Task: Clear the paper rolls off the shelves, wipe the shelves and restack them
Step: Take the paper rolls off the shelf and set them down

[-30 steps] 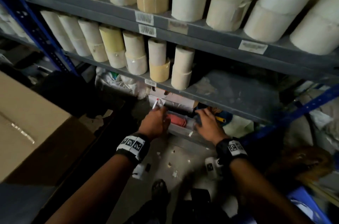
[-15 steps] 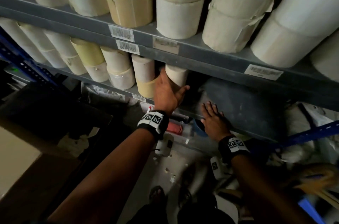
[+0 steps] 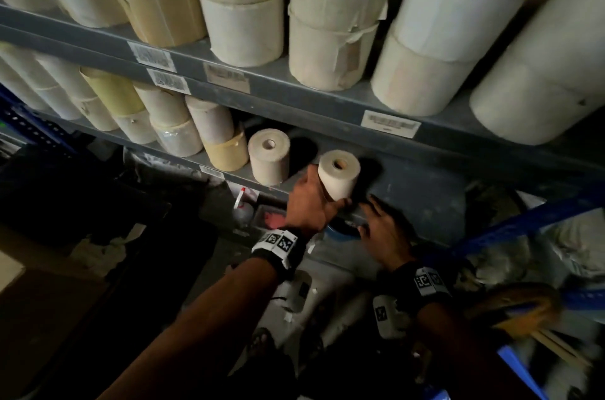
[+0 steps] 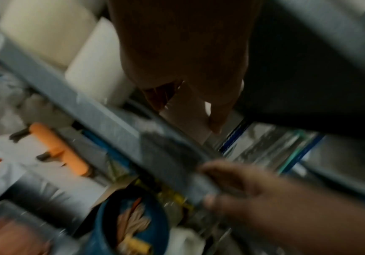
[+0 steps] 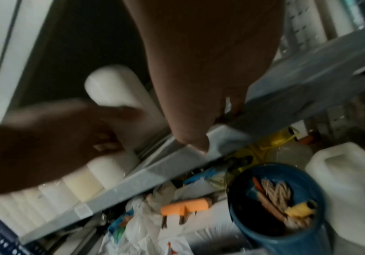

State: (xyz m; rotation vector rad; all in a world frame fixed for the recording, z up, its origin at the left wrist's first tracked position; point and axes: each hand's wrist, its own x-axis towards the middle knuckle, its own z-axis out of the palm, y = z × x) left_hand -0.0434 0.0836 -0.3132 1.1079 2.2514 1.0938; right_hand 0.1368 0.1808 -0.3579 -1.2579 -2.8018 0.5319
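Clearing step: left hand [image 3: 311, 200] grips a paper roll [image 3: 339, 177], tilted just above the lower shelf [image 3: 422, 203] edge. Right hand [image 3: 384, 229] w/ fingers spread flat on shelf. Next: carry roll clear.

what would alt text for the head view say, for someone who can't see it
The person's left hand grips a small white paper roll at the front of the lower grey shelf, while the right hand rests open on the shelf edge. More rolls stand to the left, and larger ones fill the shelf above.
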